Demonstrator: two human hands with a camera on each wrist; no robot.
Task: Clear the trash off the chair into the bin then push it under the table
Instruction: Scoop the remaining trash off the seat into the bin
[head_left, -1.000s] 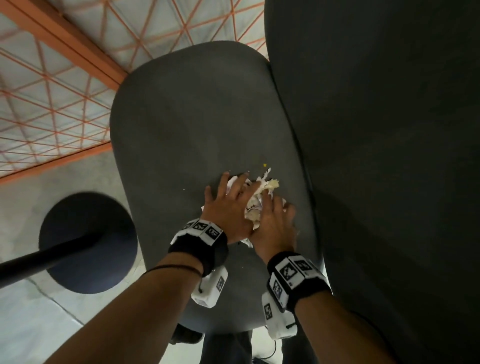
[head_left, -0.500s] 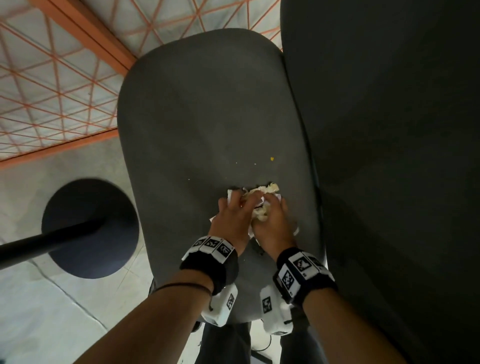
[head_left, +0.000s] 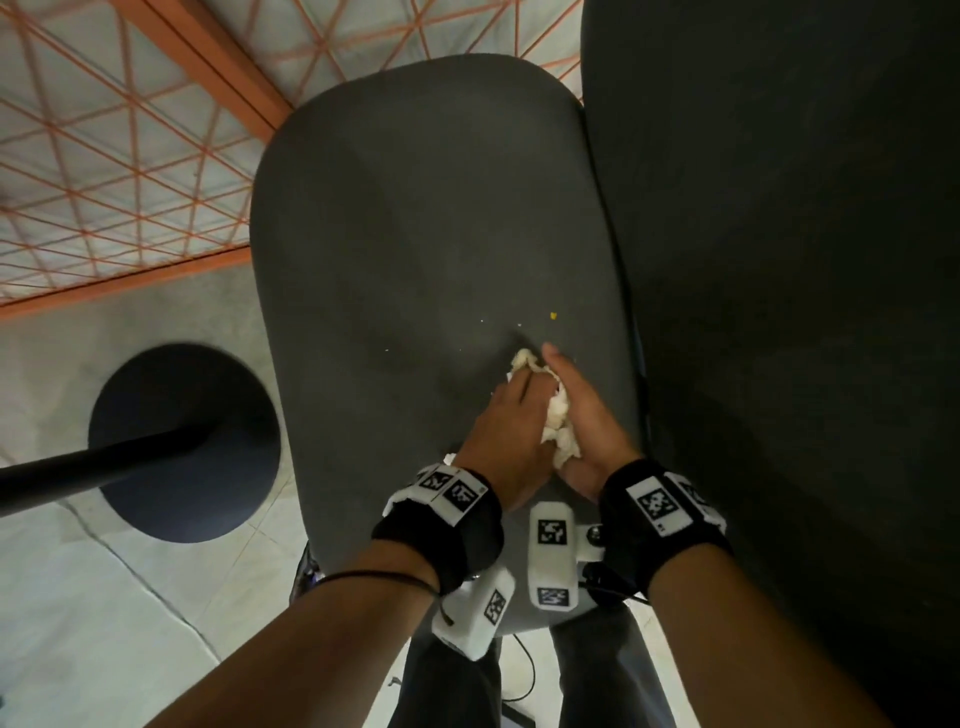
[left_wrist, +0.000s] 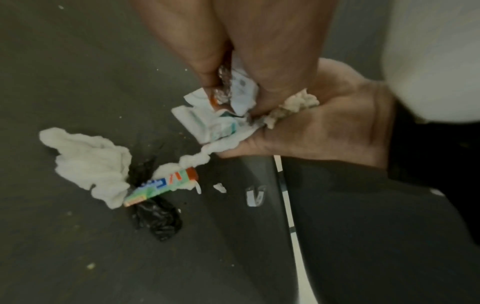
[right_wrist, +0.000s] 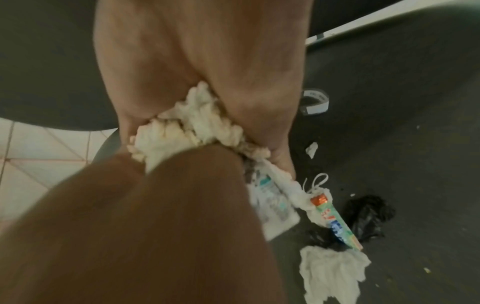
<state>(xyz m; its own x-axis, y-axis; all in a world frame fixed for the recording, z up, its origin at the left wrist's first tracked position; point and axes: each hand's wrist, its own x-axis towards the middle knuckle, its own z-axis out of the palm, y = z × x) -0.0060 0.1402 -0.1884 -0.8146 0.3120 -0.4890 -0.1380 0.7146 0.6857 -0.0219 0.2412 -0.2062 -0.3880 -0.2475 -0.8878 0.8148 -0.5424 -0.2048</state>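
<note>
Crumpled tissue and wrappers (head_left: 558, 431) are sitting bunched between my left hand (head_left: 511, 441) and right hand (head_left: 589, 431), both grasping them; more scraps (left_wrist: 91, 164) are lying just beyond my fingertips.

Head view: looks steeply down from above at the chair seat (head_left: 431, 218), both forearms reaching in from the bottom edge, tiled floor (head_left: 67, 597) at left.
Left wrist view: sits very close, facing along the left hand (left_wrist: 213, 37) across the seat toward its edge.
Right wrist view: equally close, facing along the right hand (right_wrist: 202, 51) onto the seat.
Shared: all three show the crumpled tissue (head_left: 558, 431) between the hands; both wrist views share the colourful wrapper (left_wrist: 161, 186) and black bag (left_wrist: 158, 222).
</note>
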